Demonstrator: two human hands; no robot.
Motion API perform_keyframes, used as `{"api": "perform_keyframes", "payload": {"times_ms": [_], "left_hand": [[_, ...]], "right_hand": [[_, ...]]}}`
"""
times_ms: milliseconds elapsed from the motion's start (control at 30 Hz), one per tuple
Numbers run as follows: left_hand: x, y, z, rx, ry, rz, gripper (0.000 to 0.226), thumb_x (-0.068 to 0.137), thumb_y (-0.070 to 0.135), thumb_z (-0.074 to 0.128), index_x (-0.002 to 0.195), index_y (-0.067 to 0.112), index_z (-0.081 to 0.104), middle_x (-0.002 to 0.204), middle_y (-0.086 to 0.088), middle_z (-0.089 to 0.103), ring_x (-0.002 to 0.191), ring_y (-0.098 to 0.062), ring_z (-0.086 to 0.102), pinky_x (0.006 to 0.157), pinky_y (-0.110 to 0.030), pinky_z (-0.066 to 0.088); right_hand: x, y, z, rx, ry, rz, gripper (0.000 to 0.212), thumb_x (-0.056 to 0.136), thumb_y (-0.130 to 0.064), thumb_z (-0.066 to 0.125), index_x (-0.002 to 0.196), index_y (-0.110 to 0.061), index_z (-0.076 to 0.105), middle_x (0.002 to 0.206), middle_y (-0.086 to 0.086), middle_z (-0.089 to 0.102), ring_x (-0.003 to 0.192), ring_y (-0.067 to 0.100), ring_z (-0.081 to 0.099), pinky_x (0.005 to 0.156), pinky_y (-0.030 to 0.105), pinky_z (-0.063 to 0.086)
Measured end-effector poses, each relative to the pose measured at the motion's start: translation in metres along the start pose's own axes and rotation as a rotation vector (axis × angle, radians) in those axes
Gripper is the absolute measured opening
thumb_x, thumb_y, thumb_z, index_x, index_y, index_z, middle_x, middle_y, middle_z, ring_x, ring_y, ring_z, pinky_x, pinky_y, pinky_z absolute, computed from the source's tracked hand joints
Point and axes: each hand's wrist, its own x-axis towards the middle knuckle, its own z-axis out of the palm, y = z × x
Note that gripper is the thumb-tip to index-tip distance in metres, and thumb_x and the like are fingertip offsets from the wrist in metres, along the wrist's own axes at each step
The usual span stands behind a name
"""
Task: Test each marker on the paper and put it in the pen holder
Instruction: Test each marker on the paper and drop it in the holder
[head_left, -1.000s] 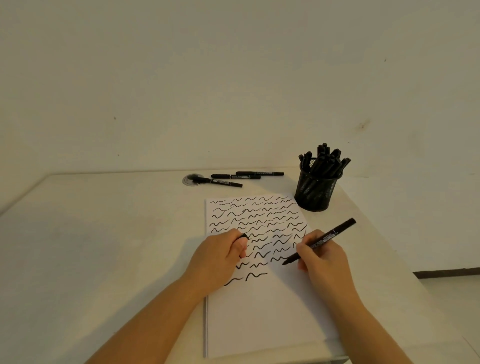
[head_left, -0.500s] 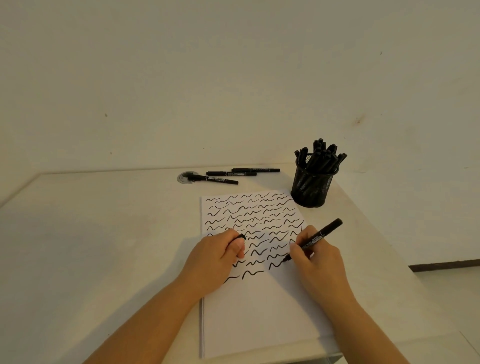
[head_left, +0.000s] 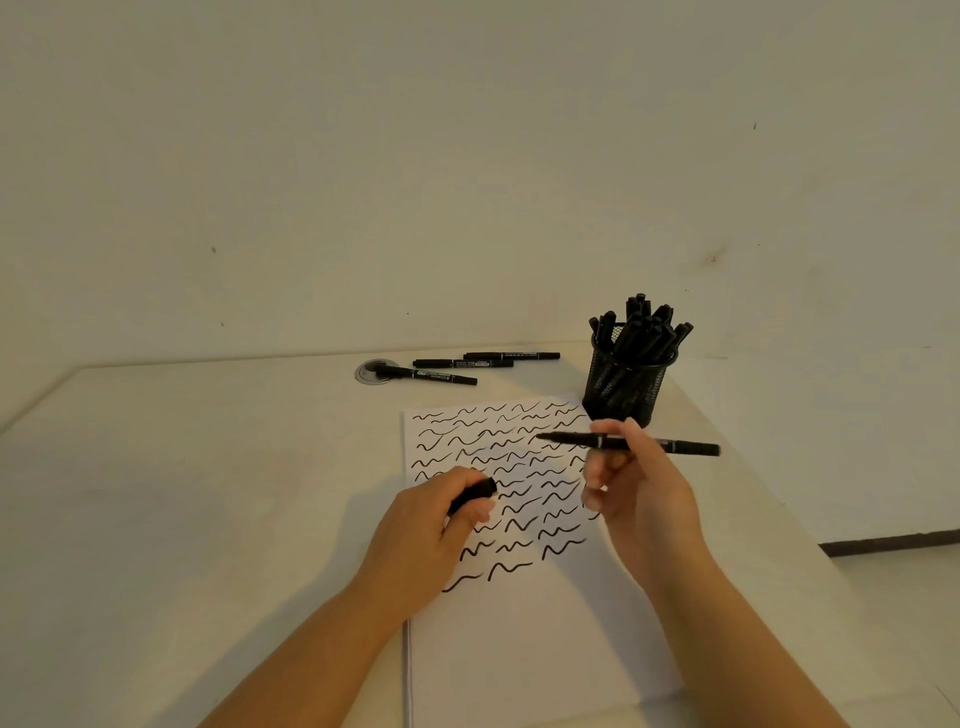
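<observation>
Right hand (head_left: 636, 488) raised above the sheet, thumb and forefinger pinching a slim black marker (head_left: 626, 443) near mid-barrel; other fingers loosely curled below, holding nothing. Marker lies about level, uncapped pointed tip to the left, off the paper, blunt end sticking out right of the hand. It sits in front of the holder's lower wall in this view, just clear of it.

Left hand (head_left: 441, 525) rests on the left part of the sheet, fingers curled round a short black marker cap (head_left: 472, 496); one cap end pokes out past the forefinger. Knuckles up, wrist over the sheet's left edge.

White paper sheet (head_left: 519, 649), top of a thin stack, lies flat on the table between both forearms. Upper half filled with rows of black wavy test strokes; lower half blank.

Black wire-mesh cylindrical pen holder (head_left: 626, 387) stands upright just beyond the sheet's top right corner, packed with black markers leaning at mixed angles, tops above the rim.

Three more black capped markers (head_left: 485, 362) lie flat near the table's far edge, left of the holder, roughly parallel. Nearest one has an end over a round grey cable grommet (head_left: 371, 373) set in the top.

Cream table (head_left: 182, 493), plain off-white wall (head_left: 415, 156) behind.
</observation>
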Motion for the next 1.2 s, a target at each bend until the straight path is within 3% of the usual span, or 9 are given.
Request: {"api": "perform_keyframes", "payload": {"times_ms": [67, 200, 300, 467, 700, 867, 1200], "left_hand": [[-0.001, -0.001, 0.0, -0.002, -0.017, 0.003, 0.009, 0.09, 0.027, 0.054, 0.094, 0.032, 0.06, 0.075, 0.023, 0.061, 0.068, 0.01, 0.053, 0.062, -0.003, 0.038], [-0.002, -0.001, 0.001, -0.007, -0.034, 0.004, 0.013, 0.088, 0.03, 0.056, 0.09, 0.042, 0.058, 0.083, 0.023, 0.064, 0.08, 0.006, 0.056, 0.066, -0.007, 0.04], [-0.002, 0.0, 0.001, 0.0, -0.049, -0.006, 0.009, 0.088, 0.03, 0.057, 0.092, 0.036, 0.062, 0.078, 0.022, 0.063, 0.072, 0.006, 0.054, 0.061, -0.006, 0.038], [-0.002, 0.005, 0.0, -0.001, -0.066, 0.012, 0.012, 0.088, 0.03, 0.057, 0.084, 0.042, 0.057, 0.066, 0.02, 0.06, 0.057, 0.005, 0.05, 0.054, -0.008, 0.037], [-0.003, 0.007, -0.001, -0.005, -0.078, 0.02, 0.019, 0.088, 0.027, 0.057, 0.083, 0.045, 0.056, 0.068, 0.029, 0.06, 0.057, 0.004, 0.051, 0.053, -0.008, 0.036], [-0.003, 0.007, -0.002, -0.016, -0.066, 0.027, 0.021, 0.088, 0.027, 0.057, 0.083, 0.048, 0.055, 0.071, 0.031, 0.06, 0.067, 0.003, 0.056, 0.058, -0.007, 0.038], [-0.004, 0.005, 0.001, 0.028, -0.091, 0.068, 0.009, 0.089, 0.036, 0.053, 0.086, 0.044, 0.058, 0.062, 0.019, 0.056, 0.061, -0.004, 0.05, 0.054, -0.012, 0.035]], "right_hand": [[0.002, 0.008, 0.001, 0.041, -0.046, 0.063, 0.042, 0.094, -0.025, 0.038, 0.067, -0.013, 0.068, 0.045, 0.003, 0.044, 0.042, 0.013, 0.039, 0.036, 0.022, 0.033], [0.001, 0.018, -0.006, -0.066, -0.052, 0.033, 0.037, 0.092, -0.013, 0.039, 0.068, -0.013, 0.068, 0.042, 0.004, 0.045, 0.04, 0.013, 0.041, 0.036, 0.022, 0.035], [0.0, 0.019, -0.008, -0.098, -0.082, 0.035, 0.023, 0.091, -0.005, 0.038, 0.077, -0.009, 0.055, 0.043, 0.006, 0.05, 0.039, 0.014, 0.046, 0.037, 0.021, 0.035], [-0.002, 0.02, -0.007, -0.201, -0.138, 0.01, 0.024, 0.093, -0.004, 0.039, 0.072, -0.012, 0.049, 0.049, 0.009, 0.056, 0.042, 0.015, 0.048, 0.039, 0.02, 0.037], [-0.005, 0.019, -0.005, -0.32, -0.192, -0.036, 0.029, 0.091, -0.006, 0.048, 0.066, -0.019, 0.055, 0.056, 0.012, 0.062, 0.045, 0.017, 0.05, 0.041, 0.022, 0.039], [-0.003, 0.017, -0.008, -0.169, -0.102, -0.04, 0.037, 0.092, -0.004, 0.042, 0.061, -0.021, 0.055, 0.05, 0.008, 0.057, 0.041, 0.015, 0.047, 0.037, 0.021, 0.037], [-0.014, 0.018, 0.001, -0.5, -0.238, -0.1, 0.014, 0.085, -0.005, 0.058, 0.074, -0.013, 0.062, 0.054, 0.002, 0.061, 0.045, 0.009, 0.048, 0.043, 0.017, 0.039]]}}
